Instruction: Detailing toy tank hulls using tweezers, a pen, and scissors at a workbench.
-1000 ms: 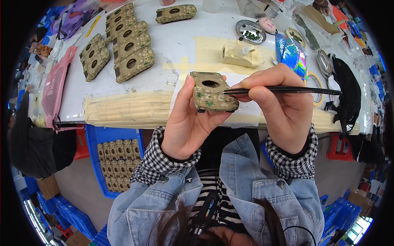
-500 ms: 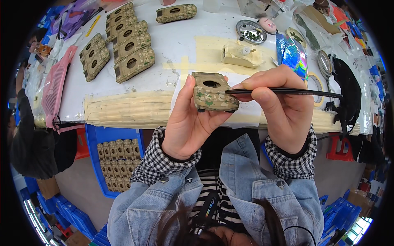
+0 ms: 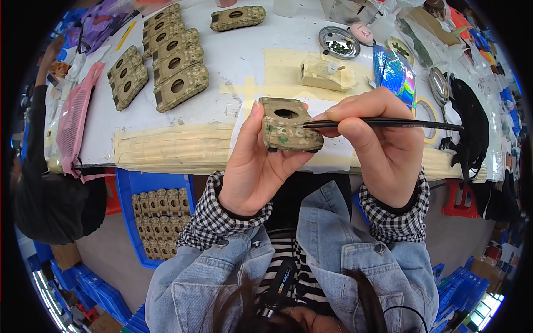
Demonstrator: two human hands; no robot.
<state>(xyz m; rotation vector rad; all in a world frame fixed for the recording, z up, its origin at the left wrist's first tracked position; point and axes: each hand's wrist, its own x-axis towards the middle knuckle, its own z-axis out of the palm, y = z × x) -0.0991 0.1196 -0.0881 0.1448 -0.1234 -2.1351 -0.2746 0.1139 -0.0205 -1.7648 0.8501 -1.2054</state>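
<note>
Camouflage hull [image 3: 282, 131] is up above the counter [image 3: 244, 53] near edge, in left hand [image 3: 247, 173]: thumb along its left side, other fingers beneath and round the right, pinching it. Right hand [image 3: 390, 149] pinches black tweezers [image 3: 400, 121] between thumb and forefinger, tips at hull's right upper face; whether tips are closed, can't tell. Hull probably light, stiff, not very slippery; painted surface may scuff, so best held by the lower sides. Long axis seems to run away from wearer, foreshortened; green-speckled end points at wearer, round hole faces up
</note>
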